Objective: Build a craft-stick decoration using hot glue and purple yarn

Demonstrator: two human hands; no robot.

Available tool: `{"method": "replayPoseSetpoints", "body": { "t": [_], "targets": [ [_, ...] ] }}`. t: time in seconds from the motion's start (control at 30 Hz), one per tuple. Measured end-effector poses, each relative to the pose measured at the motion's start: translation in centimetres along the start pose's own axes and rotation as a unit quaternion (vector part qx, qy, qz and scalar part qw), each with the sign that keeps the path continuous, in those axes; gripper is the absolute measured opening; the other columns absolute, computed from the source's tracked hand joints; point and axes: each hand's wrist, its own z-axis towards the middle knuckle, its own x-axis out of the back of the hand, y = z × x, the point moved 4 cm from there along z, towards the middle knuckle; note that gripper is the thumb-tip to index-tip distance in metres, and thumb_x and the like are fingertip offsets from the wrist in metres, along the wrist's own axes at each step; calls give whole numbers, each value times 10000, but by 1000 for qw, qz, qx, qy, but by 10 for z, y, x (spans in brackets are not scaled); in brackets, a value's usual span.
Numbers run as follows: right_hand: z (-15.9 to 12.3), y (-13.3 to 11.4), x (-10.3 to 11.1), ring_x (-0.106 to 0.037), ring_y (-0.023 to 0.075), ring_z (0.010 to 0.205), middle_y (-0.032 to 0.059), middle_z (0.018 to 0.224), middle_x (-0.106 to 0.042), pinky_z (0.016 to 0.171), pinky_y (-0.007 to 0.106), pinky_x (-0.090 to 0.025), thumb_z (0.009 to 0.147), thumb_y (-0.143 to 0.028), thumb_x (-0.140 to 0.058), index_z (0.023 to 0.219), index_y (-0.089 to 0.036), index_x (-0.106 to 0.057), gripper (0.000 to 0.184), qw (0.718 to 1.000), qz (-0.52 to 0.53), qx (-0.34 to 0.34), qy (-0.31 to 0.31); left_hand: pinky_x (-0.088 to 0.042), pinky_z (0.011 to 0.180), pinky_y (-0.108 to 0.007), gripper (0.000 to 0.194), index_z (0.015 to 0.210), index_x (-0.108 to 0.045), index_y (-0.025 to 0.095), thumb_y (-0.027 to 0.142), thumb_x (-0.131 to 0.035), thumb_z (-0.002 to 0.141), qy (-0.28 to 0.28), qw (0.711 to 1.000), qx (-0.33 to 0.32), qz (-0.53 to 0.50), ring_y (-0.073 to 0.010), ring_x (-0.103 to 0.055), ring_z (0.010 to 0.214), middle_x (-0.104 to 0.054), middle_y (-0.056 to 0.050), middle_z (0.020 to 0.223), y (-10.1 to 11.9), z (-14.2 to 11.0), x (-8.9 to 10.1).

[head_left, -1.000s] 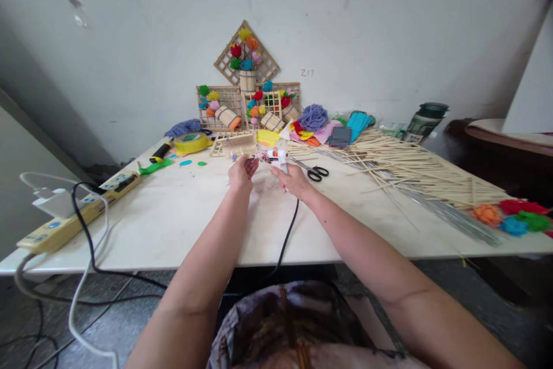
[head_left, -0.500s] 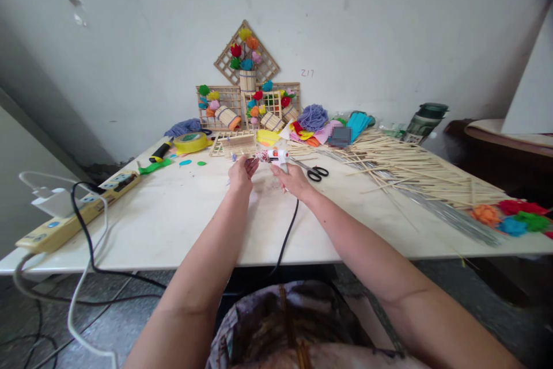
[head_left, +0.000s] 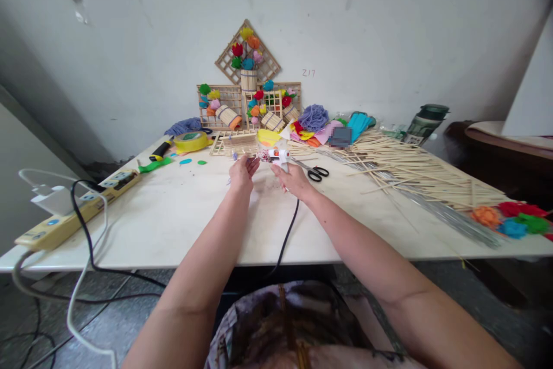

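My right hand (head_left: 294,179) is wrapped round the handle of a white hot glue gun (head_left: 279,155), its nozzle end towards the left. A black cord runs down from the gun over the table edge. Close by on the left, my left hand (head_left: 243,173) has its fingers closed at the lower edge of a small mat of wooden sticks (head_left: 239,145) with purple yarn at its side. The gun's front end is just beside my left fingertips; whether it touches the sticks I cannot tell. Black-handled scissors (head_left: 317,173) lie right of my right hand.
Stick lattices with paper flowers (head_left: 247,55) lean on the wall. Loose wooden sticks (head_left: 401,162) and grey wires (head_left: 449,216) spread over the right. On the left are yellow tape (head_left: 190,143), a utility knife (head_left: 161,150) and a power strip (head_left: 78,213) with cables. Purple yarn (head_left: 313,117) lies behind.
Both hands and the glue gun stay almost in place. The view has shifted very slightly.
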Motion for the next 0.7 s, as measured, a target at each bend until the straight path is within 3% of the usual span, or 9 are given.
{"method": "replayPoseSetpoints", "body": {
  "t": [0.7],
  "targets": [
    [-2,-3,-1,-455,94,381,-54,452,-450,373,200,-393,817,-525,-489,689,-181,-517,368,1000,5,-7,1,-529,708,-256,48,700,-536,142,126,-536,746,4,1000,4,-1,-115,-630,558,-605,-13,564,0,0,0]
  ]
}}
